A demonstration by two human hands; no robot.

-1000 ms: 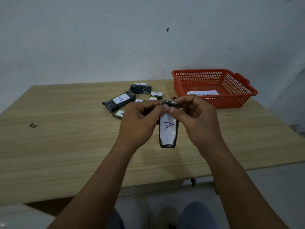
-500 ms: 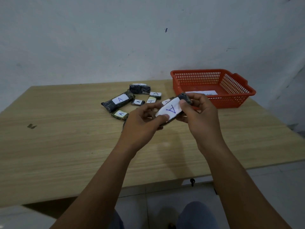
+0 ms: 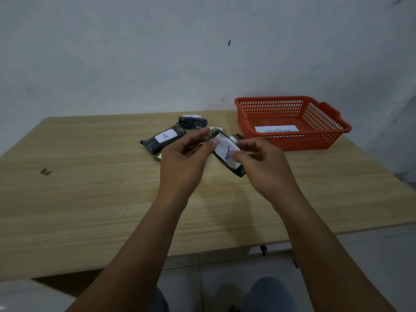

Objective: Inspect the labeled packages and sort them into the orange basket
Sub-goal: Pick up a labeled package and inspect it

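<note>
Nearest to me I see two knees in blue-grey trousers [image 3: 267,293] over the pale tiled floor [image 3: 360,255], and both bare forearms reach up from the bottom edge across the light wood-grain table [image 3: 78,199]. Above the table's middle my left hand [image 3: 182,163] and right hand [image 3: 265,167] hold one dark plastic-wrapped package with a white label marked in blue ink [image 3: 227,154], lifted off the tabletop and tilted, its far end up-left and its near end down-right. The left thumb and fingers pinch the far end; the right thumb presses on the label while the right fingers curl under the near end. Just beyond the hands lie the other dark wrapped packages: a long one with a white "A" label [image 3: 163,138], a short one [image 3: 193,121] farther back, and small pieces partly hidden behind the hands, too covered to count. To the right and farther off sits the orange plastic mesh basket [image 3: 324,140], with a white paper slip with writing [image 3: 276,129] on its floor; I cannot read it surely. Behind everything stands the grey-white wall [image 3: 157,52].
</note>
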